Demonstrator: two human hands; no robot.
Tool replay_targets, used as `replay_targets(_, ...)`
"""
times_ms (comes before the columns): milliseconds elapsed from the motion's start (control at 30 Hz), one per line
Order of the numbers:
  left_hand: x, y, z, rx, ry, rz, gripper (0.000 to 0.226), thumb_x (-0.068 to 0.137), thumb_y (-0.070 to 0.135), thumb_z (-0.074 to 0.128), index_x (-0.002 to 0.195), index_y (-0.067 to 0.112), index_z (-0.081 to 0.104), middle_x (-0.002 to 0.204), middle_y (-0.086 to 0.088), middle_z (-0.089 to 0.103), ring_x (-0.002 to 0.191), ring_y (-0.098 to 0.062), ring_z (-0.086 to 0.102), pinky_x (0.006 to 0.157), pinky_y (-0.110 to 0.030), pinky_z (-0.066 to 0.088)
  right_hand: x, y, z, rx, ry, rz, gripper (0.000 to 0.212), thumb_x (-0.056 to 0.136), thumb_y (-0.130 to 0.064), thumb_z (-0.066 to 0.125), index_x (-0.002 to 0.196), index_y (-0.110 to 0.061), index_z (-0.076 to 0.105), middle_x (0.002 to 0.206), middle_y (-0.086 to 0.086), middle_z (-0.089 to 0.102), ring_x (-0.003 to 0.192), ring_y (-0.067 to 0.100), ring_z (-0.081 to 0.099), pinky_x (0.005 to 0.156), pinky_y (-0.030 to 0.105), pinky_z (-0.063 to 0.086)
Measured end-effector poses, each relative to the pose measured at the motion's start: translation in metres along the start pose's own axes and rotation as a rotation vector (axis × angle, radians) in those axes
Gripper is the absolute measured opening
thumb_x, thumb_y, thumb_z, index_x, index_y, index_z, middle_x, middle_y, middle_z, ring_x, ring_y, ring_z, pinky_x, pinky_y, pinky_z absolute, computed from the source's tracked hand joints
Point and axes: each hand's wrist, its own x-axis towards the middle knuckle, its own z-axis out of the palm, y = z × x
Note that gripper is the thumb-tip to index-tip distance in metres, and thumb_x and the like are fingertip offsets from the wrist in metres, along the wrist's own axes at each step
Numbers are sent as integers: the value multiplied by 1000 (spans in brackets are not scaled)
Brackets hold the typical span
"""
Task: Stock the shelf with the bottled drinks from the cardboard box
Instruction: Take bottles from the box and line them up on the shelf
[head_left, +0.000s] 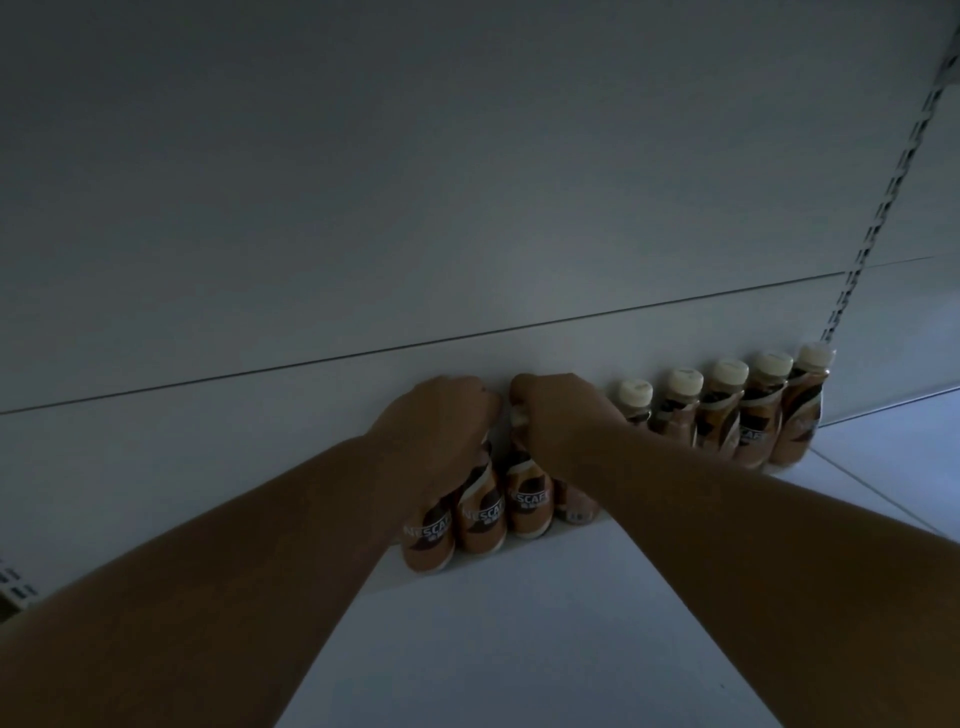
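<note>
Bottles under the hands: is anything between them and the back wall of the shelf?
Nothing visible. The four bottles under the left hand and right hand already stand against the back panel, in line with five bottles further right.

Brown-labelled coffee bottles (724, 415) with cream caps stand upright in one row along the back of the white shelf (545, 623), several touching their neighbours.

Both hands (441, 415) cover the caps of four bottles (480, 512); their fingers are out of sight, the label print too dim.
</note>
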Motion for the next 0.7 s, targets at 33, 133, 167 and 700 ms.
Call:
replay_targets(33, 0, 0, 1, 4, 4, 0, 18, 82, 21, 66, 98, 15, 61, 98, -1, 56, 91, -22, 57, 71, -30, 42, 0, 0, 0, 2, 1, -1, 19, 91, -16, 54, 110, -17, 56, 103, 10, 63, 95, 30, 60, 79, 37, 48)
replay_targets(133, 1, 0, 3, 26, 17, 4, 23, 84, 22, 64, 107, 17, 61, 104, -2, 56, 96, -22, 56, 75, -31, 43, -2, 5, -2, 27, -20, -11, 20, 91, -15, 53, 110, -16, 55, 103, 10, 63, 93, 30, 60, 72, 33, 43)
replay_targets(167, 1, 0, 3, 34, 25, 9, 23, 85, 23, 63, 107, 17, 61, 104, -2, 56, 96, -22, 55, 74, -31, 42, -4, 7, -4, 44, -33, -17, 22, 91, -14, 53, 113, -16, 54, 105, 10, 62, 94, 29, 59, 71, 32, 42)
replay_targets(700, -4, 19, -1, 151, 68, 13, 30, 85, 24, 57, 114, 17, 52, 115, -2, 52, 110, -23, 45, 87, -31, 37, -18, 12, -18, 11, 11, -40, 38, 89, -17, 57, 125, -17, 46, 114, 9, 56, 104, 30, 58, 81, 39, 50)
